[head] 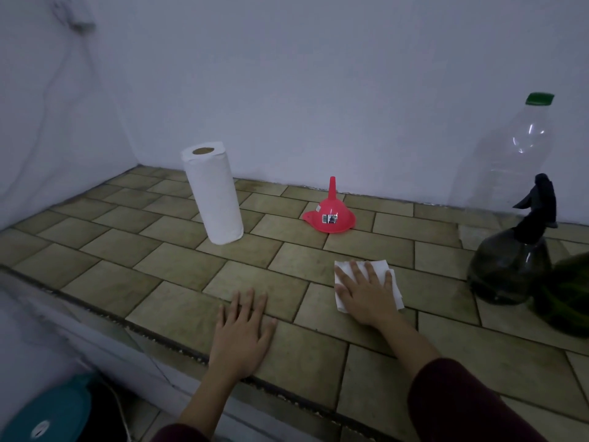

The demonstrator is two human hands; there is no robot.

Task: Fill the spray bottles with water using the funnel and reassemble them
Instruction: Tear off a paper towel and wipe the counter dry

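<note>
My right hand lay flat on a folded paper towel, fingers straight and spread, pressing it to the tiled tabletop; the grip was wide and curled round nothing. My left hand lay flat too, just left of the right and nearer to me, palm down on the bare tiles close to the tabletop's front edge, fingers straight, holding nothing. Both sleeves were dark red.

Beyond my right hand, toward the wall, the red funnel sat upside down on its wide mouth, spout pointing up, a barcode sticker on its side. It touched neither hand and stood well apart from the bottles. Left of the funnel and beyond my left hand, a roll of paper towels stood on end.

To the right of my right hand, apart from it, a dark spray bottle stood upright with its black trigger head on. Just beside it at the frame's right edge was a dark green thing, cut off, which I could not make out. Behind them, against the wall, a tall clear bottle stood with a green cap on; I could not tell whether it held water.

Below the tabletop's edge, down to my left, a teal round object showed, blurred.
</note>
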